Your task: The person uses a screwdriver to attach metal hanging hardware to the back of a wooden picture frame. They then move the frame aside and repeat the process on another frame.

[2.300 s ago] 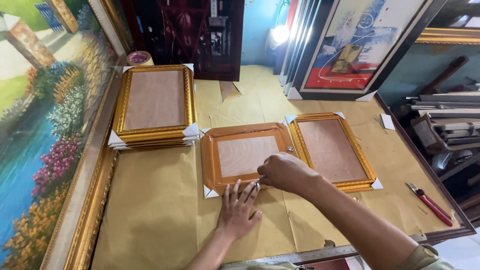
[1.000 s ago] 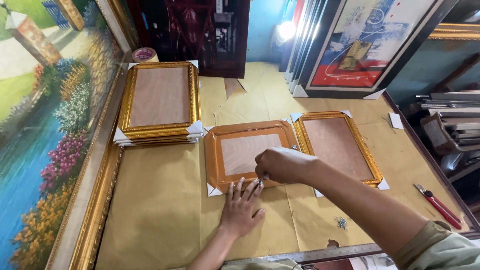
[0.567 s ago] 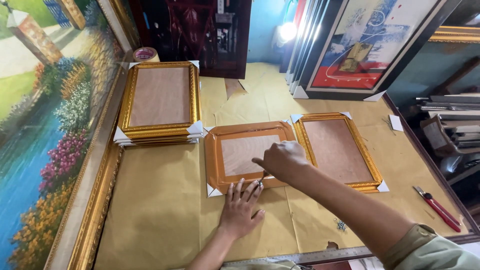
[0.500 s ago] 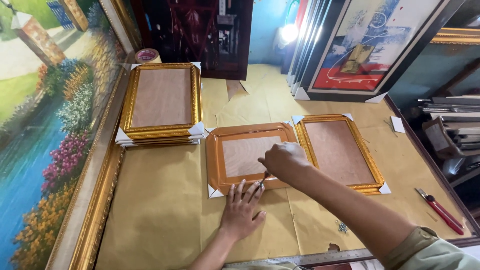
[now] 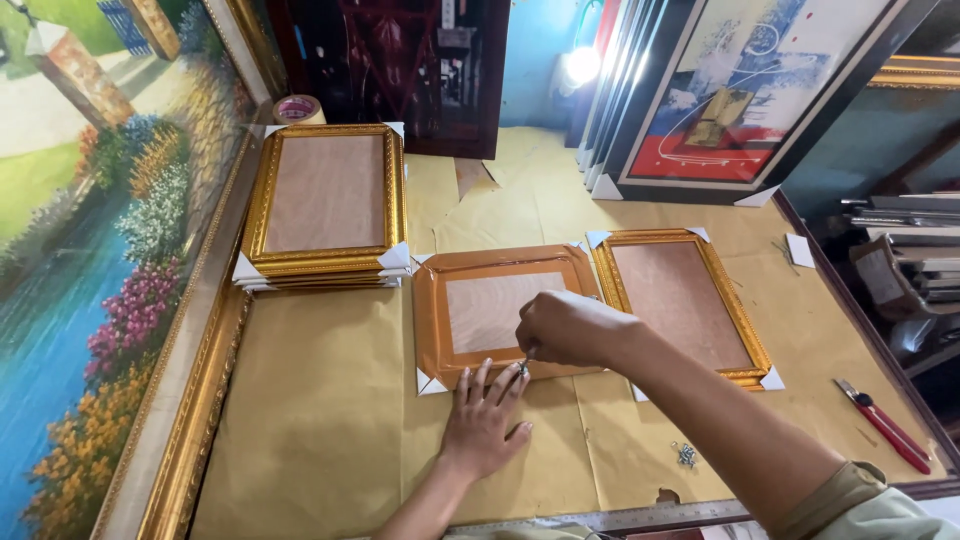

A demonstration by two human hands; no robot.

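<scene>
At near edge of orange frame (image 5: 505,312), right hand (image 5: 570,328) fingers pinched on small screw, left hand (image 5: 485,420) flat, fingers spread

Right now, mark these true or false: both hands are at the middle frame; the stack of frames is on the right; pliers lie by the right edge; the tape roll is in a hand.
1. Both hands are at the middle frame: true; the left hand lies flat at its near edge, and the right hand pinches something small there.
2. The stack of gold frames is on the right: false, it is on the left.
3. Red-handled pliers lie near the right edge: true.
4. The tape roll is held: false, it sits behind the stack.
</scene>
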